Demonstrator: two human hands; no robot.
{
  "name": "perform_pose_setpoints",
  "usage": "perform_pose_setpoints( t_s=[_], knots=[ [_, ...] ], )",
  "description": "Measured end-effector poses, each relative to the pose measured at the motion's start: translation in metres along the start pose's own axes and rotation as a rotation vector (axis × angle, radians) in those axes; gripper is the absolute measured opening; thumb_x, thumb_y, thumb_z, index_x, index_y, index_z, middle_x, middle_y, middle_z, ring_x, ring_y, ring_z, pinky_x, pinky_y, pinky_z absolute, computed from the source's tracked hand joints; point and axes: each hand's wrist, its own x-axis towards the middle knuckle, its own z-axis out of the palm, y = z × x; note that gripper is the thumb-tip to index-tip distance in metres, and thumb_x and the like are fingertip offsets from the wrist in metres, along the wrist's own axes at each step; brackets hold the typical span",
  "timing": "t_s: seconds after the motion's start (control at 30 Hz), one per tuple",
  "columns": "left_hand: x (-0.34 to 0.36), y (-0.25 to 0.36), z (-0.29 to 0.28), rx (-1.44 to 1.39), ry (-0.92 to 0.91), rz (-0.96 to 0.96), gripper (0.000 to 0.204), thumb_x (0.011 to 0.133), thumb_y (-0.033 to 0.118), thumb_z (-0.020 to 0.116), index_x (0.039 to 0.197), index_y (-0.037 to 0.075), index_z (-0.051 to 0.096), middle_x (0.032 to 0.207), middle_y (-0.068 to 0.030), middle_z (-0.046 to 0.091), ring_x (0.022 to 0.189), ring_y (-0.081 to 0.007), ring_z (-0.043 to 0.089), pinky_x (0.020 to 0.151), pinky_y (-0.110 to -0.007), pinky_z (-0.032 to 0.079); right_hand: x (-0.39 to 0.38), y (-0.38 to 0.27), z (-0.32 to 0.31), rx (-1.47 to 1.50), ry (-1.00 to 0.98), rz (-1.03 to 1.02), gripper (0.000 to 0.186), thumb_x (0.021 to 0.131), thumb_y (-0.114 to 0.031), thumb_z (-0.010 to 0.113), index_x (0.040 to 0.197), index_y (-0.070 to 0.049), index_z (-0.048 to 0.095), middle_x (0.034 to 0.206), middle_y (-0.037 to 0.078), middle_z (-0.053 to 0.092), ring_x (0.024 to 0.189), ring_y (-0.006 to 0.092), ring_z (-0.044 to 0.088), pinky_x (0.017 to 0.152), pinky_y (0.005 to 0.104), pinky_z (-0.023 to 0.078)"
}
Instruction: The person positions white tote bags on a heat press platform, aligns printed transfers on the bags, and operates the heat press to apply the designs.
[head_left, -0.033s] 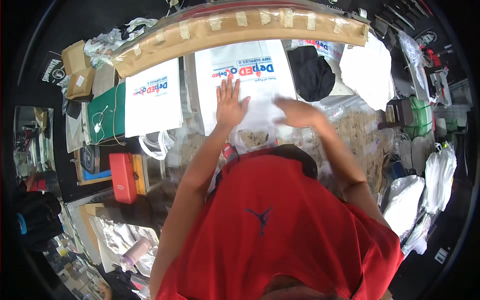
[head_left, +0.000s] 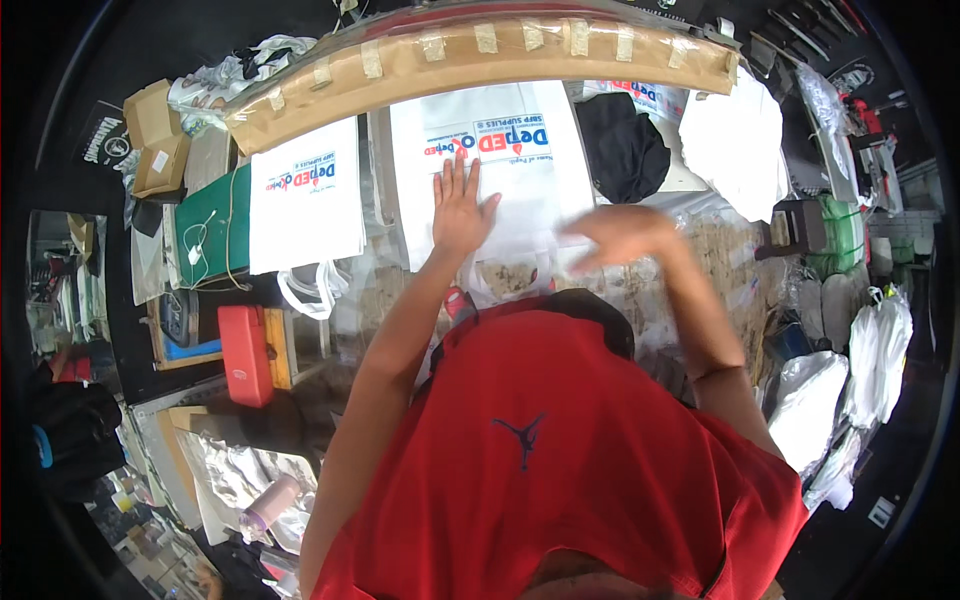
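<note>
Right hand shifted slightly rightward, blurred, fingers loosely apart, seemingly holding nothing. Left hand unmoved, spread flat, grasping nothing, on printed white bag directly beneath, probably steadying it. Black cloth lies beyond right hand.

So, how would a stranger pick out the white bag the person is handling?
Find the long brown strip curving across the top of the picture. Just below its middle lies a white bag printed in blue and red. Unlike the similar bag to its left, it has the left hand laid on it.
</note>
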Motion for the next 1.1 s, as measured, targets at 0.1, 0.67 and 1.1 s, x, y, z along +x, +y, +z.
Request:
perform_pose_setpoints(
  t_s=[0.1, 0.67, 1.1],
  knots=[
    [0.006, 0.01, 0.001, -0.037, -0.002, 0.045, 0.071, 0.093, 0.043, 0.056, 0.149, 0.005, 0.035, 0.157, -0.0227, 0.025, 0.147, -0.0384, 0.018, 0.119, -0.052, 0.012, -0.126, -0.063, -0.092, 0.37, 0.358, -0.544, 0.061, 0.084, -0.05, 0.07, 0.11, 0.005, 0.066, 0.106, 0.018, 0.07, 0.095, 0.0295, 0.069, 0.083, 0.038, 0.054],
    [0.005, 0.002, 0.01, 0.031, -0.034, 0.033, 0.075, 0.095, 0.047, 0.053, 0.152, 0.005, 0.029, 0.161, -0.0205, 0.016, 0.148, -0.0386, 0.013, 0.12, -0.051, 0.008, -0.097, -0.144, -0.187, -0.311, 0.787, -0.2, 0.053, 0.086, -0.047, 0.067, 0.104, 0.003, 0.067, 0.099, 0.016, 0.07, 0.088, 0.0272, 0.068, 0.08, 0.0365, 0.054],
    [0.004, 0.007, 0.006, 0.022, -0.054, 0.066, 0.067, 0.095, 0.043, 0.054, 0.148, 0.006, 0.036, 0.156, -0.0208, 0.026, 0.145, -0.0391, 0.021, 0.119, -0.056, 0.011, -0.092, -0.155, -0.198, -0.343, 0.798, -0.177, 0.048, 0.087, -0.045, 0.065, 0.1, 0.001, 0.068, 0.094, 0.014, 0.069, 0.083, 0.0254, 0.067, 0.077, 0.0354, 0.054]
  ],
)
